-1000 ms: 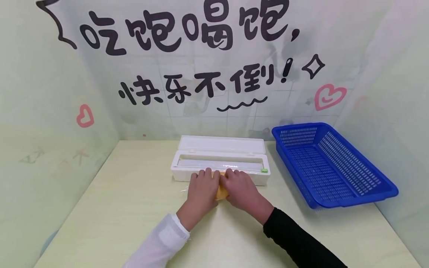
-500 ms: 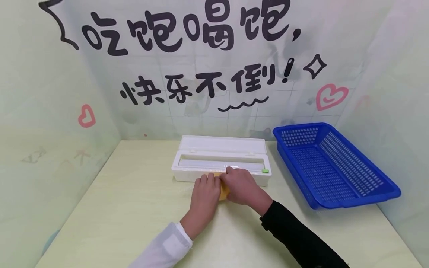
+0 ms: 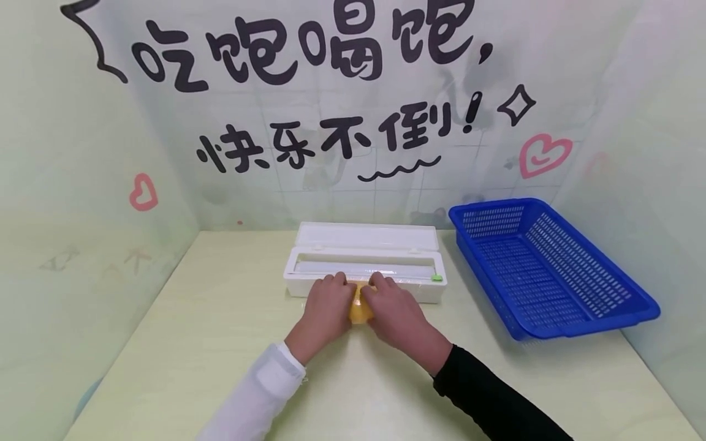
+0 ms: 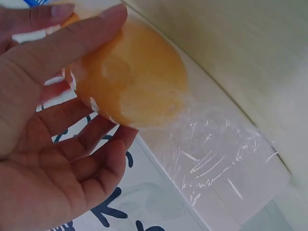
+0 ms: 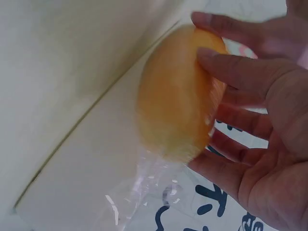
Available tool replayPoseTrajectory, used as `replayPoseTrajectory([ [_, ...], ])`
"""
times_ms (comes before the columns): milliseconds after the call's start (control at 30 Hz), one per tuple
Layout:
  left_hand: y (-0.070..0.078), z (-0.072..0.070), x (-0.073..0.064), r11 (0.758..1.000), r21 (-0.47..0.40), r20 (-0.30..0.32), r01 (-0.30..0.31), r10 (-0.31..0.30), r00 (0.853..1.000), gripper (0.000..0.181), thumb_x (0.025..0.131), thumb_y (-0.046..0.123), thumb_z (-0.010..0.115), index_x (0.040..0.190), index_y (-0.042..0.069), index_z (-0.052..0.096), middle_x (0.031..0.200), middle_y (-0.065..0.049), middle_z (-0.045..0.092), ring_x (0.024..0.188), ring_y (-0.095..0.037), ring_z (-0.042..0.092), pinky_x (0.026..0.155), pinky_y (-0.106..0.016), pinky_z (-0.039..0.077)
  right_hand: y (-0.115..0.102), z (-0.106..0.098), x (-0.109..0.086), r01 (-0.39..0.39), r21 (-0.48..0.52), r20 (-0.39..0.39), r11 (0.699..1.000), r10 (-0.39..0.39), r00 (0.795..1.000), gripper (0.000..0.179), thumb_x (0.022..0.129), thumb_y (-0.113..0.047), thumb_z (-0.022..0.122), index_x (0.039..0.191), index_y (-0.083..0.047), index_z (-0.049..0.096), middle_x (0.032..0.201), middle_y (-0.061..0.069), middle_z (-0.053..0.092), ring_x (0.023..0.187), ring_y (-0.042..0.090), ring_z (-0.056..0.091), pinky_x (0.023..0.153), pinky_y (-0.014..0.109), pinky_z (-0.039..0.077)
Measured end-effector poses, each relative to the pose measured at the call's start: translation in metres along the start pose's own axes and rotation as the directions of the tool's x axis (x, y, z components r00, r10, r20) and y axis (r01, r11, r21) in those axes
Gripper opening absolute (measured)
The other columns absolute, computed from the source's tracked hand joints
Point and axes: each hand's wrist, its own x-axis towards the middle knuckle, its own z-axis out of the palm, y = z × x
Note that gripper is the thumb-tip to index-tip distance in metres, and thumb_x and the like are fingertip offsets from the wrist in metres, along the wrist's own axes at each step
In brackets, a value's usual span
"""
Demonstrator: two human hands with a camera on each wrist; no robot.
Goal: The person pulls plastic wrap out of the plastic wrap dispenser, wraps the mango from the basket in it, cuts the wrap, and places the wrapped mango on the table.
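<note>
Both hands hold a smooth orange-yellow fruit (image 3: 361, 306), mango-like in shape, in front of the white cling film dispenser (image 3: 364, 291). My left hand (image 3: 325, 309) grips its left side; in the left wrist view the thumb lies across the fruit (image 4: 139, 72) and the fingers curl beneath. On the other side my right hand (image 3: 398, 313) grips it, its thumb on the skin of the fruit (image 5: 168, 101) and the fingers behind. Clear cling film (image 4: 211, 154) clings around the fruit and trails off it, wrinkled, over the dispenser's front.
The dispenser's lid (image 3: 366, 236) stands open at the back, with a film roll (image 3: 364, 268) inside and a green slide cutter (image 3: 437, 278) at its right end. To the right is a blue mesh basket (image 3: 496, 306). A printed cloth (image 3: 331, 202) hangs behind the table (image 3: 220, 318).
My left hand first shifted right and toward me, then went back left and away, curling over the fruit. More of the fruit shows between the hands. The right hand has stayed near its place.
</note>
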Motion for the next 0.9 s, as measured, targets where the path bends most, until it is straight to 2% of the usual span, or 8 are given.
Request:
replayPoseTrajectory([
  [167, -0.008, -0.007, 0.009, 0.998, -0.063, 0.110, -0.007, 0.014, 0.994, 0.031, 0.061, 0.023, 0.089, 0.081, 0.011, 0.068, 0.073, -0.004, 0.054, 0.064, -0.024, 0.054, 0.060, -0.040, 0.047, -0.003, 0.009, -0.007, 0.061, -0.138, -0.119, 0.989, -0.078, 0.990, 0.057, 0.058, -0.029, 0.097, 0.095, -0.005, 0.061, 0.090, 0.008, 0.054, 0.074, 0.020, 0.058, 0.053, 0.028, 0.053],
  [300, -0.011, -0.008, 0.011, 0.995, -0.100, 0.159, -0.011, 0.027, 0.987, 0.036, 0.059, 0.025, 0.092, 0.082, 0.012, 0.068, 0.073, -0.003, 0.054, 0.064, -0.022, 0.052, 0.061, -0.039, 0.047, -0.003, 0.013, -0.007, 0.072, -0.182, -0.161, 0.981, -0.102, 0.982, 0.058, 0.057, -0.030, 0.098, 0.095, -0.005, 0.061, 0.090, 0.008, 0.055, 0.071, 0.020, 0.059, 0.057, 0.028, 0.054],
  [567, -0.017, -0.007, 0.017, 0.976, -0.217, 0.211, -0.003, 0.050, 0.976, 0.037, 0.058, 0.021, 0.094, 0.081, 0.011, 0.067, 0.074, -0.002, 0.055, 0.067, -0.020, 0.050, 0.063, -0.038, 0.046, 0.005, 0.010, -0.001, 0.068, -0.128, -0.088, 0.989, -0.080, 0.993, 0.049, 0.065, -0.029, 0.094, 0.096, -0.006, 0.064, 0.089, 0.007, 0.056, 0.069, 0.019, 0.058, 0.054, 0.029, 0.052],
  [733, -0.017, -0.010, 0.020, 0.966, -0.257, 0.229, 0.003, 0.058, 0.972, 0.039, 0.061, 0.022, 0.093, 0.088, 0.009, 0.069, 0.075, -0.002, 0.058, 0.069, -0.020, 0.052, 0.065, -0.038, 0.047, 0.013, 0.003, 0.007, 0.027, -0.017, 0.027, 0.999, -0.026, 0.999, 0.045, 0.065, -0.028, 0.095, 0.095, -0.008, 0.068, 0.088, 0.004, 0.058, 0.070, 0.017, 0.057, 0.058, 0.030, 0.052],
  [900, -0.009, -0.012, 0.010, 0.949, -0.302, 0.210, 0.086, -0.021, 0.977, 0.050, 0.067, 0.017, 0.092, 0.107, 0.004, 0.065, 0.089, -0.008, 0.061, 0.072, -0.023, 0.056, 0.067, -0.038, 0.050, 0.021, 0.001, 0.014, 0.005, 0.081, 0.126, 0.997, -0.015, 0.992, 0.039, 0.067, -0.027, 0.092, 0.095, -0.011, 0.070, 0.086, 0.001, 0.059, 0.071, 0.015, 0.056, 0.064, 0.028, 0.050],
])
